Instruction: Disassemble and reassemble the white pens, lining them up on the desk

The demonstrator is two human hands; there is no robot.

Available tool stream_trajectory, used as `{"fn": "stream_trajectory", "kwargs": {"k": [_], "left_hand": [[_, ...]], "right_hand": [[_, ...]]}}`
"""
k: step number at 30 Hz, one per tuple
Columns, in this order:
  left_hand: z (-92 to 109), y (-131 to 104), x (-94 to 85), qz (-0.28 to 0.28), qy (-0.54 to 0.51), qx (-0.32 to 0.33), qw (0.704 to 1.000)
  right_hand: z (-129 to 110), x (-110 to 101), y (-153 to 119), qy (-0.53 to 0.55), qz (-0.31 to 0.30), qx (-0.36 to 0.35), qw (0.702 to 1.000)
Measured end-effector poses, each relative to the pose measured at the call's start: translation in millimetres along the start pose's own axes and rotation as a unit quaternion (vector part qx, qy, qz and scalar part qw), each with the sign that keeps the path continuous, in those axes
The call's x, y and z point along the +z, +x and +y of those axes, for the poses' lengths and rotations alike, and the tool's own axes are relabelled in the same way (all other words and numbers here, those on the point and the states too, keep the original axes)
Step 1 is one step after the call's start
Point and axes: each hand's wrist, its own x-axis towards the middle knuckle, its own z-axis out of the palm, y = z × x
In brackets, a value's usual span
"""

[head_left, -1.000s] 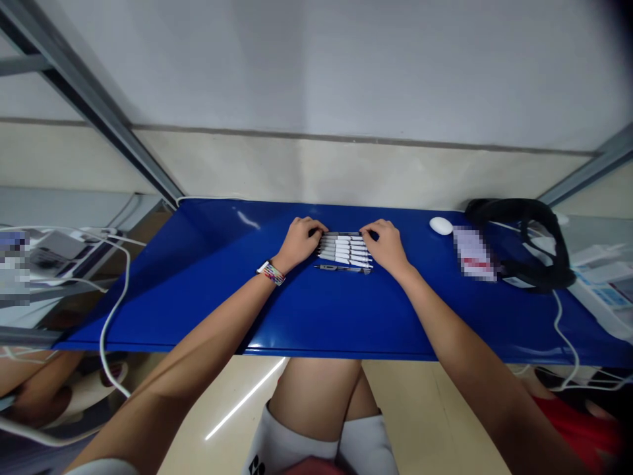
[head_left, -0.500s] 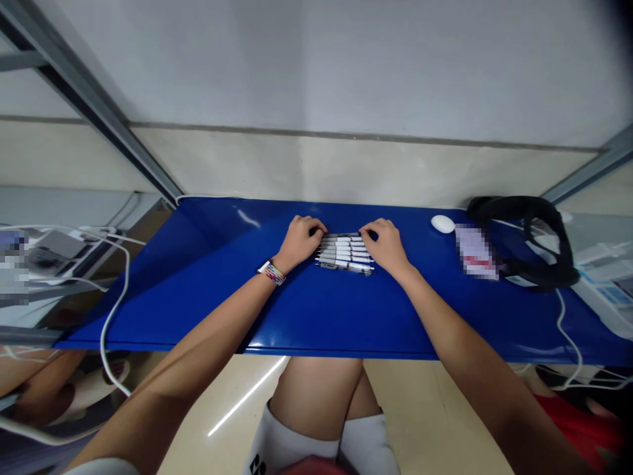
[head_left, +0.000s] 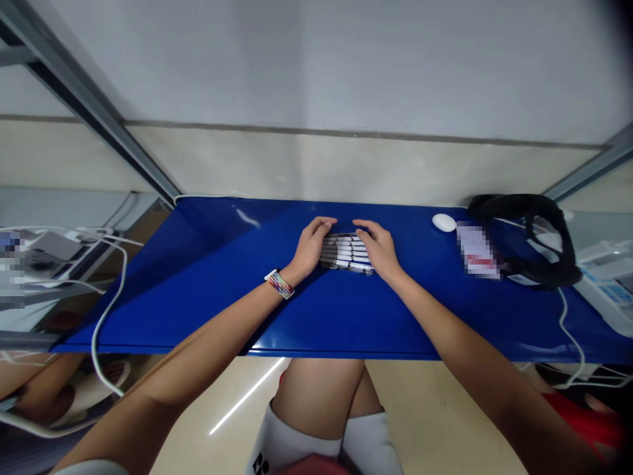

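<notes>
Several white and grey pens [head_left: 349,251] lie side by side in a row on the blue table [head_left: 316,323], pointing left and right. My left hand [head_left: 311,245] stands at their left ends, its fingers stretched out beyond the far pen. At the right ends is my right hand [head_left: 380,247], also with extended fingers. Both hands are open and cup the row from its two sides, partly hiding the pen ends. Whether the palms press on the pens I cannot tell. A colourful band [head_left: 280,284] circles my left wrist.
To the right lie a white computer mouse [head_left: 444,223], a blurred pinkish packet [head_left: 477,251] and a black headset strap [head_left: 558,264]. White cables [head_left: 99,343] hang at the left edge. A wall [head_left: 316,165] rises behind the table. People's limbs show low on both sides.
Both hands have gone from bent fingers at the far pen's ends to straightened fingers alongside the whole row. The pens look pushed slightly closer and more even.
</notes>
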Motion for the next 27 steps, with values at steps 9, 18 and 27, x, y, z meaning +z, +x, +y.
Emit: {"fn": "stream_trajectory", "kwargs": {"k": [9, 18, 27], "left_hand": [[4, -8, 9.8, 0.008, -0.019, -0.016, 1.0], [-11, 2, 5.0, 0.041, -0.055, -0.029, 0.997], [-17, 11, 3.6, 0.082, -0.205, -0.084, 0.972]], "right_hand": [[-9, 4, -3, -0.077, 0.012, -0.033, 0.996], [-17, -6, -2, -0.138, -0.02, -0.097, 0.985], [-41, -9, -18, -0.159, -0.234, -0.262, 0.923]]}}
